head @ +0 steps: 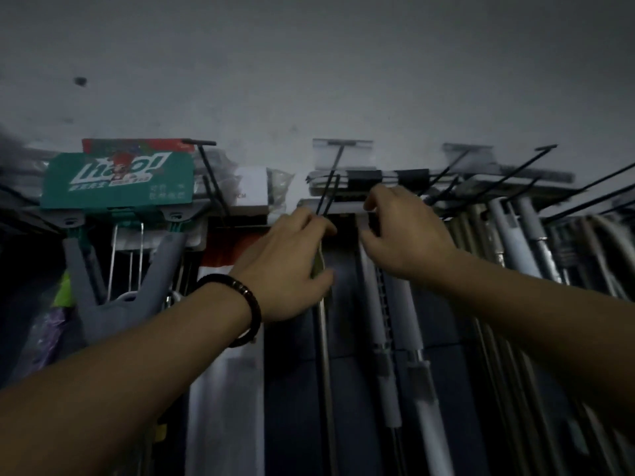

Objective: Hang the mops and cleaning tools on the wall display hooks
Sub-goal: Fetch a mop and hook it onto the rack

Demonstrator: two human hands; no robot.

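Note:
Both my hands are raised to a black double-prong wall hook [329, 190] at the middle of the dim display. My left hand [292, 266], with a dark bracelet at its wrist, grips the top of a thin metal mop handle [325, 365] that hangs straight down, right below the hook's tips. My right hand [409, 231] pinches the edge of a flat pale mop head [343, 205] lying across the hook. A white mop pole [388, 338] hangs just under my right hand.
A green packaged mop [117, 182] with grey arms hangs at the left. Several grey and white poles [515, 242] hang at the right under long black hooks [508, 176]. A bare grey wall [309, 63] fills the top.

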